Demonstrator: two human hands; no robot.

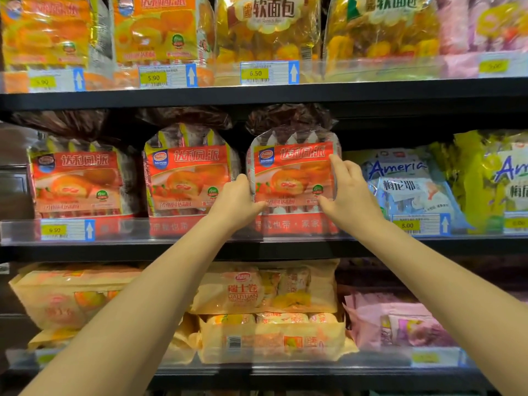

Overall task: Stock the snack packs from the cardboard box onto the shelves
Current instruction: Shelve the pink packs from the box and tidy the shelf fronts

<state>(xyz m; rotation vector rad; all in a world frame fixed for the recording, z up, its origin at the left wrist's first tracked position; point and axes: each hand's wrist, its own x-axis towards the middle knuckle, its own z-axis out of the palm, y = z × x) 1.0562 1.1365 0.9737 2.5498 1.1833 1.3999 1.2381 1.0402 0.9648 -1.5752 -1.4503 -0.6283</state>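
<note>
A red snack pack (pixel 293 172) with a picture of filled cakes stands upright on the middle shelf (pixel 257 248), third in a row of the same packs. My left hand (pixel 235 201) grips its lower left edge, thumb on the front. My right hand (pixel 347 192) holds its right edge, fingers up along the side and thumb on the front. Two matching red packs (pixel 187 175) (pixel 78 181) stand to the left. The cardboard box is out of view.
Blue and white Ameria packs (pixel 408 184) stand close on the right, yellow-green ones (pixel 485 178) beyond. Orange and yellow bread bags (pixel 265 30) fill the top shelf. Pale yellow roll packs (pixel 268 290) and pink packs (pixel 397 324) lie on the bottom shelf. Price tags (pixel 420 224) line the clear shelf rails.
</note>
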